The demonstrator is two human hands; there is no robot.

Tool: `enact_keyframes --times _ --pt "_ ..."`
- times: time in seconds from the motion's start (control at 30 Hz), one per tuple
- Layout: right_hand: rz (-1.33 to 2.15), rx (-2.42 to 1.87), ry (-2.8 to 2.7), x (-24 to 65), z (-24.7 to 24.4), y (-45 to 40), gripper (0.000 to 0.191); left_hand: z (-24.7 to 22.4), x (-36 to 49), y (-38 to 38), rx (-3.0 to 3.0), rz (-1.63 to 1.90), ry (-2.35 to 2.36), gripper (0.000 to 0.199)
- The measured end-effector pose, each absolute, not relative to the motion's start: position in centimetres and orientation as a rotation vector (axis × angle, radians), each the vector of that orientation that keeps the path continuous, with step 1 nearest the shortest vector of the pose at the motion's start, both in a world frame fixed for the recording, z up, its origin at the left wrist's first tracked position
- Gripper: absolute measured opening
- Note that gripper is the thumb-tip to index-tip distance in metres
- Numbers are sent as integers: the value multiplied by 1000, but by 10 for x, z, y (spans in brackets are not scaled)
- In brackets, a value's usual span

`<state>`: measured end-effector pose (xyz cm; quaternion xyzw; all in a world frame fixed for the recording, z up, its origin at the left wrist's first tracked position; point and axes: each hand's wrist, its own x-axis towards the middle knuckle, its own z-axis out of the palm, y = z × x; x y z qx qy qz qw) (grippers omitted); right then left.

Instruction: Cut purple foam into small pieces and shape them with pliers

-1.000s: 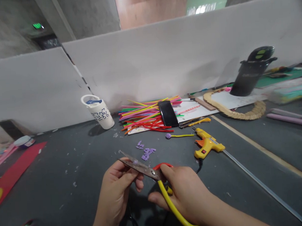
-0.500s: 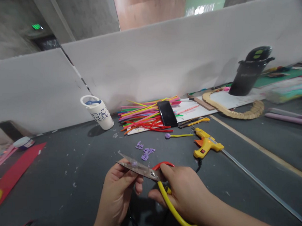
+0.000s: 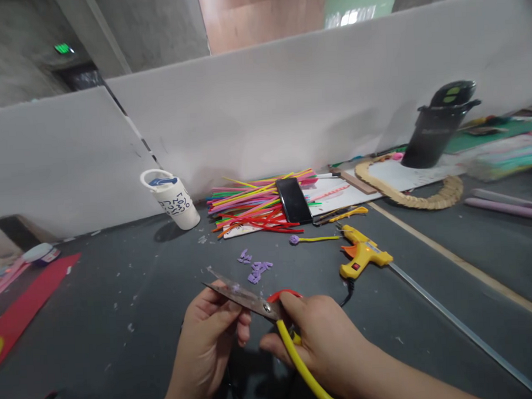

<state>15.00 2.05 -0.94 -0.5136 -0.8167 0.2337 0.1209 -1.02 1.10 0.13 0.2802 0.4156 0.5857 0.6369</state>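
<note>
Your right grip [image 3: 327, 329] clasps yellow-and-red-handled metal scissors [image 3: 249, 301], parted blades slanting forward-left across your left grip [image 3: 210, 331]; whether it pinches anything: cannot tell.

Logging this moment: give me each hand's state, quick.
Left hand: fingers pinched beside the scissor blades; what it grips is too small to tell.
Right hand: closed on the scissors, blades slightly apart.

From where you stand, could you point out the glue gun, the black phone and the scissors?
Glue gun [image 3: 364, 257]: head view, on its yellow body.
Black phone [image 3: 294, 200]: head view, middle of its screen.
Scissors [image 3: 266, 308]: head view, on the pivot screw joining the blades.
</note>
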Motion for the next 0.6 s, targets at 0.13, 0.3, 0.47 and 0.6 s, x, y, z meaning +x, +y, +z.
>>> enact_keyframes --times 0.13,0.3,0.47,0.6 --pt "682 -1517 -2381 150 -9 22 50 0 -10 12 655 1336 971 18" --pt "913 -1438 -2337 153 -9 22 43 2 -12 12 694 1311 996 18" --pt "772 -1503 -2338 153 -8 23 44 2 -12 13 693 1302 995 15" --pt "885 -1443 -2302 153 -7 24 42 1 -9 13 689 1281 978 12"
